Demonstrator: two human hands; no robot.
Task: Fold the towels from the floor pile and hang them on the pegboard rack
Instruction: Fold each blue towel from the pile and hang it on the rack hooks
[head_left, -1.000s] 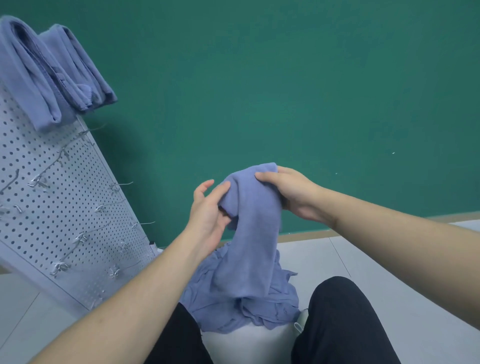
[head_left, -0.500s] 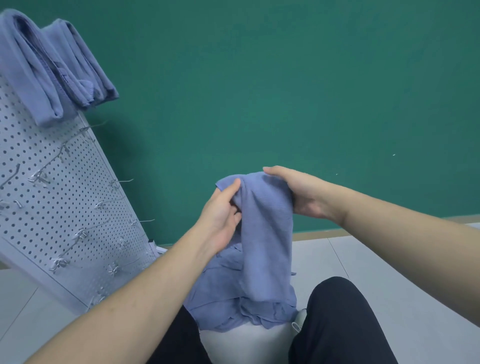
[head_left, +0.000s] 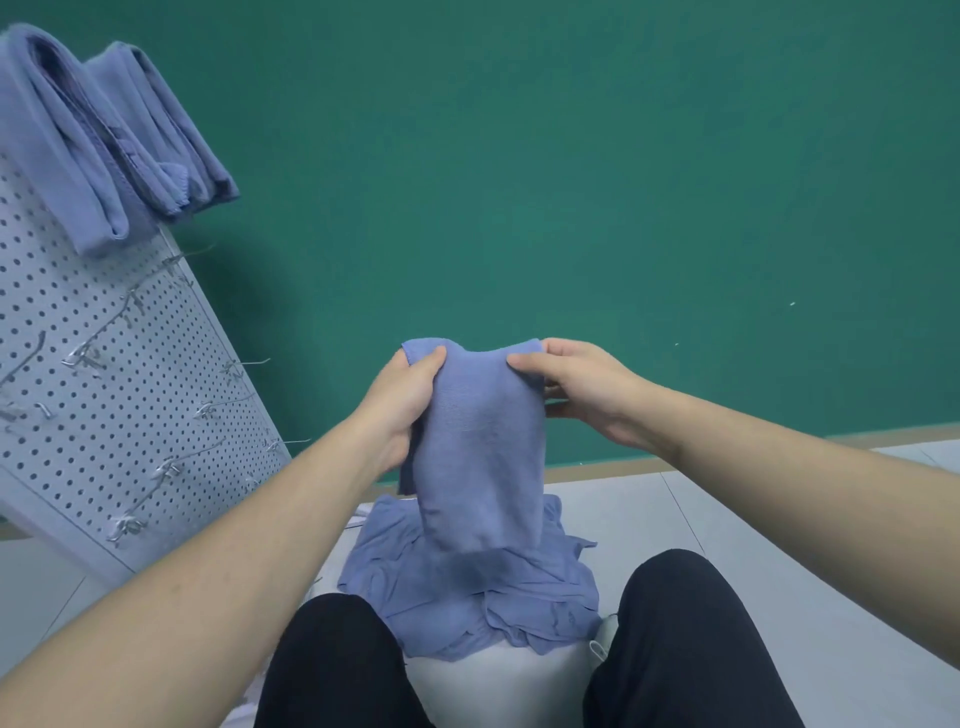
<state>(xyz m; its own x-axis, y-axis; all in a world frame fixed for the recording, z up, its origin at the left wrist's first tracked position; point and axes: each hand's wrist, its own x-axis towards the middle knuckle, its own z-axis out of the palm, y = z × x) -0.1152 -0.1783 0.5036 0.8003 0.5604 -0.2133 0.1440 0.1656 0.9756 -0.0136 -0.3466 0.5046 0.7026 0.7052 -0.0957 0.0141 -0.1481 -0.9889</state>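
Fingers of left hand & right hand pinch top corners of a folded towel, held up over the floor pile btwn the knees. Two towels hang at pegboard top edge.

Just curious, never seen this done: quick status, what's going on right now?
Left hand and right hand both grip towel by its top edge. It hangs folded over pile. Two towels already on rack. Nothing in the way.
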